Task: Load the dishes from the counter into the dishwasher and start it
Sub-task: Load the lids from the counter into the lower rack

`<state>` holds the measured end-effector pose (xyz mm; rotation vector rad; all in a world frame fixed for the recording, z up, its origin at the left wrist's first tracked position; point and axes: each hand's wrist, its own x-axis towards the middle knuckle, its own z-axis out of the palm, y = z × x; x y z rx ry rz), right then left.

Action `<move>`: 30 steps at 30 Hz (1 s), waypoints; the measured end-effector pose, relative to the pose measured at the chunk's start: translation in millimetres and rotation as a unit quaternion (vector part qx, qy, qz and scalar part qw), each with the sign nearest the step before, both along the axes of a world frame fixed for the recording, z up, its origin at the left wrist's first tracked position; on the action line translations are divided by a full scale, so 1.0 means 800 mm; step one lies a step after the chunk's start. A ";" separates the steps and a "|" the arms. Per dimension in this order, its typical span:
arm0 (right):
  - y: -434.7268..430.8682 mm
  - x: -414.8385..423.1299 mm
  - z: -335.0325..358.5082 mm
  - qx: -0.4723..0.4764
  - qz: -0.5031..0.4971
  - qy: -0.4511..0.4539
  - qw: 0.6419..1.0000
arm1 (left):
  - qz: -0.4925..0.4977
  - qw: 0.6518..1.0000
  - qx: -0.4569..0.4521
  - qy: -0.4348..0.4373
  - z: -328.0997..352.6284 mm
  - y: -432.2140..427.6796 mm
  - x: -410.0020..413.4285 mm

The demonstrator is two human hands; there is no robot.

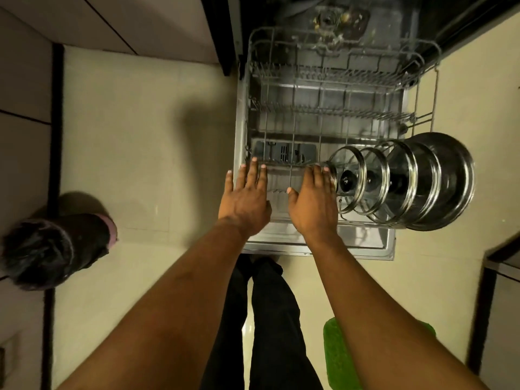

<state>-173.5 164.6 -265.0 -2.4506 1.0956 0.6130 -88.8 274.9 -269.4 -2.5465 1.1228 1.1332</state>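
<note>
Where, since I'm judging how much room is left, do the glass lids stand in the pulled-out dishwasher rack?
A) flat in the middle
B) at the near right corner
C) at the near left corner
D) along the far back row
B: the glass lids stand on edge in a row at the near right corner of the rack, between the right hand and a steel dish.
</note>
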 end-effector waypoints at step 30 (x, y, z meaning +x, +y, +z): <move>0.189 0.322 0.471 -0.107 0.272 -0.276 0.915 | 0.234 0.914 -0.167 -0.285 0.479 0.222 0.249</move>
